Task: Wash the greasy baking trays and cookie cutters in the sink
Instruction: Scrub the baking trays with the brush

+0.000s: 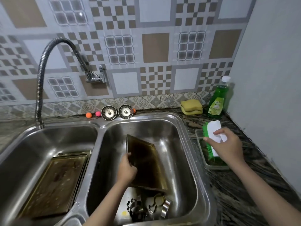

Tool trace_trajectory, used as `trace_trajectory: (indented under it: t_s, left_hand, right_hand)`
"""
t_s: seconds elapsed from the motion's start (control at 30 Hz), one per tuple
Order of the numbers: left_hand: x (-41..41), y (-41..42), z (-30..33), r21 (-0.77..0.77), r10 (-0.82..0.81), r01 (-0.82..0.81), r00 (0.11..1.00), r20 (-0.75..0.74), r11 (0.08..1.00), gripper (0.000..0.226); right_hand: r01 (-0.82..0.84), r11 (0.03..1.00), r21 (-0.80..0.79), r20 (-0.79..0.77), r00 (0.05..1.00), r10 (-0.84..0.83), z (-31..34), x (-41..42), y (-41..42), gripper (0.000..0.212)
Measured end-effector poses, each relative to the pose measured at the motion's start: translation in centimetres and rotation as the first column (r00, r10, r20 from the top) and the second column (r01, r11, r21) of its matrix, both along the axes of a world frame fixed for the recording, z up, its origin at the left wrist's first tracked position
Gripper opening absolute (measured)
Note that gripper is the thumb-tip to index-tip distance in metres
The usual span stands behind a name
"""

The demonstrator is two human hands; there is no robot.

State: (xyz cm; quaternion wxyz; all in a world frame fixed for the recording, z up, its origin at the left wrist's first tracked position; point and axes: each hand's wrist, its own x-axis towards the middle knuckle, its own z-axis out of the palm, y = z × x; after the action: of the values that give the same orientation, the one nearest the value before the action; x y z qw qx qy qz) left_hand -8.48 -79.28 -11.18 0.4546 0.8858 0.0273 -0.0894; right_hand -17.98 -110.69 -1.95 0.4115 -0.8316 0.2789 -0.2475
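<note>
Inside the right basin of the double stainless-steel sink (184,128), a dark, grease-browned rectangular baking tray (146,162) stands tilted on its lower edge, its upper corner leaning toward the back wall of the basin. The left hand (126,168) grips the tray's left rim, fingers curled over the edge, the forearm reaching up from the bottom of the view. Just below the tray, at the near end of the same basin, lies a cluster of shiny metal cookie cutters (149,207). A second greasy brown baking tray (55,183) lies flat in the left basin, well apart from both hands. Over the granite counter to the right of the sink, the right hand (226,144) pinches the white handle of a green-bristled scrub brush (211,136), which sits in a shallow clear plastic dish (211,166). The right arm extends diagonally from the lower right corner.
</note>
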Motion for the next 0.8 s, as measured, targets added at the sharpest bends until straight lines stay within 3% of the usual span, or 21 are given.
trace_trajectory:
  t_s: [0.1,0.27,0.33,0.4,0.57,0.73,0.8]
  left_hand:
    - [-1.4,-0.1,1.6,0.029,-0.022,0.015,0.966,0.258,0.999,0.060]
    - [-2.7,-0.1,4.4,0.037,-0.055,0.042,0.825,0.563,0.998,0.060]
    - [-3.0,0.0,5.6,0.045,-0.080,0.067,0.746,0.661,0.997,0.057]
    - [-3.2,0.1,6.7,0.003,-0.052,0.072,0.696,0.716,0.997,0.051]
    - [-3.7,0.2,8.7,-0.172,0.078,0.076,0.666,0.742,0.982,0.039]
    - [-1.2,1.9,10.0,-0.288,0.227,-0.015,0.656,0.720,0.957,0.035]
    - [-0.9,2.1,10.4,-0.287,0.228,-0.008,0.629,0.743,0.958,0.034]
  right_hand:
    - [-0.089,0.996,0.001,0.138,0.987,0.088,2.5,-0.7,3.4,0.033]
    - [-0.405,0.906,0.122,0.244,0.897,0.368,2.1,1.1,11.4,0.033]
    - [-0.490,0.859,0.150,0.266,0.857,0.442,1.1,2.7,13.9,0.053]
    - [-0.510,0.851,0.128,0.256,0.846,0.468,0.7,4.5,15.3,0.074]
    - [-0.329,0.932,0.149,0.295,0.915,0.276,2.1,8.5,16.9,0.078]
    - [-0.640,0.768,-0.039,0.360,0.708,0.608,0.5,7.3,19.7,0.077]
    - [-0.627,0.777,-0.058,0.343,0.718,0.605,0.6,8.7,17.7,0.075]
